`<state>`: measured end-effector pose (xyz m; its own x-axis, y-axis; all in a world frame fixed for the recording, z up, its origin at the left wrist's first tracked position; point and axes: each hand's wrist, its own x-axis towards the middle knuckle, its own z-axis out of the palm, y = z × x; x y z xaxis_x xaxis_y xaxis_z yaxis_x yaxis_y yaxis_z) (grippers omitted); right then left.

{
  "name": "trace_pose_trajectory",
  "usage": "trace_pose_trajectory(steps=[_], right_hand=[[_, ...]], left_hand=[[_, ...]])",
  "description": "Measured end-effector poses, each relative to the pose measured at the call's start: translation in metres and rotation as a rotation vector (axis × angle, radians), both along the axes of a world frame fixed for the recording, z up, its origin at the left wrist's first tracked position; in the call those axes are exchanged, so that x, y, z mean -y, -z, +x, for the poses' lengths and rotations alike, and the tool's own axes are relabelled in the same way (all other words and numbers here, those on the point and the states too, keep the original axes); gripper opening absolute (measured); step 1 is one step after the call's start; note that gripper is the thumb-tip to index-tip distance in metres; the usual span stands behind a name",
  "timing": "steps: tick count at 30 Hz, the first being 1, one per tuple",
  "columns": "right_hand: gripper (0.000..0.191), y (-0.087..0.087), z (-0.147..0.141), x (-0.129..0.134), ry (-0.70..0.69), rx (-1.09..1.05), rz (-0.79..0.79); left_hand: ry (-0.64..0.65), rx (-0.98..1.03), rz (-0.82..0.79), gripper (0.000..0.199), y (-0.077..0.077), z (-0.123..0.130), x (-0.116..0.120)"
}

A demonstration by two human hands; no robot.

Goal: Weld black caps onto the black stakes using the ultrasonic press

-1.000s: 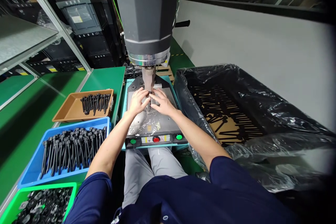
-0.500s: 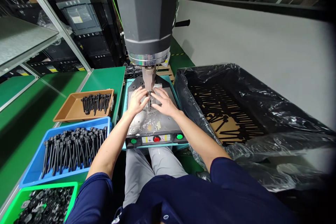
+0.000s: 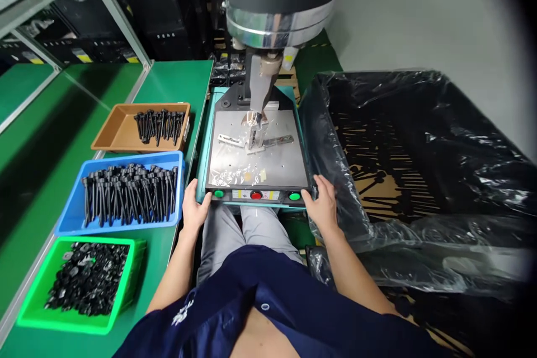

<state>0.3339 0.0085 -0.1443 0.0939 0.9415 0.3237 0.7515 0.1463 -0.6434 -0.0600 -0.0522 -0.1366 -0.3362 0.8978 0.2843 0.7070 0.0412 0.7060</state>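
My left hand [image 3: 194, 207] rests at the front left corner of the machine base, fingers apart and holding nothing, beside a green button [image 3: 218, 193]. At the front right corner, my right hand [image 3: 322, 201] is also spread and empty, its thumb near the other green button [image 3: 295, 196]. Between them sits a red button [image 3: 255, 195]. The metal tool head [image 3: 262, 86] of the machine comes down onto a small fixture [image 3: 255, 137] on the steel plate [image 3: 235, 170]. A dark part shows at the tool's tip; its details are too small to tell.
Left on the green table are a brown tray [image 3: 119, 128] and a blue tray [image 3: 69, 215] with black bolt-like parts, and a green bin [image 3: 33, 305] of small black pieces. A plastic-lined box [image 3: 453, 123] with black parts stands right.
Both hands have moved from the fixture under the tool out to the front corners of the machine base. The camera view has shifted, so the machine appears further right.
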Motion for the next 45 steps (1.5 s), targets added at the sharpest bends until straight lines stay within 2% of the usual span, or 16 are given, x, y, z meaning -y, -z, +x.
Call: trace_pose_trajectory(steps=[2, 4, 8, 15, 22, 27, 39, 42, 45], right_hand=[[0.069, 0.019, 0.005, 0.012, 0.026, 0.009, -0.081], [0.080, 0.034, 0.006, 0.017, 0.036, -0.013, -0.171], [0.088, 0.049, -0.001, 0.014, 0.059, -0.057, -0.261], [0.083, 0.054, -0.007, 0.008, 0.114, -0.111, -0.216], [0.084, 0.044, -0.007, 0.008, 0.058, -0.106, -0.287], [0.089, 0.037, -0.008, 0.010, 0.054, -0.128, -0.334], [0.085, 0.050, -0.003, 0.011, 0.050, -0.154, -0.314], [0.077, 0.040, -0.004, 0.007, 0.081, -0.176, -0.228], [0.064, 0.014, -0.012, -0.006, 0.143, -0.203, 0.025]], left_hand=[[-0.035, 0.055, -0.083, 0.074, 0.023, -0.001, 0.013], [-0.044, 0.112, -0.151, 0.082, 0.040, -0.001, 0.014], [-0.018, 0.175, -0.177, 0.084, 0.057, -0.002, -0.002], [0.029, 0.245, -0.167, 0.057, 0.059, -0.005, -0.015], [0.037, 0.352, -0.154, 0.060, 0.063, -0.005, -0.016], [0.044, 0.359, -0.149, 0.061, 0.064, -0.006, -0.016], [0.058, 0.405, -0.136, 0.059, 0.062, -0.005, -0.015], [0.067, 0.493, -0.147, 0.062, 0.060, -0.007, -0.017], [0.032, 0.616, -0.133, 0.068, 0.056, -0.008, -0.019]])
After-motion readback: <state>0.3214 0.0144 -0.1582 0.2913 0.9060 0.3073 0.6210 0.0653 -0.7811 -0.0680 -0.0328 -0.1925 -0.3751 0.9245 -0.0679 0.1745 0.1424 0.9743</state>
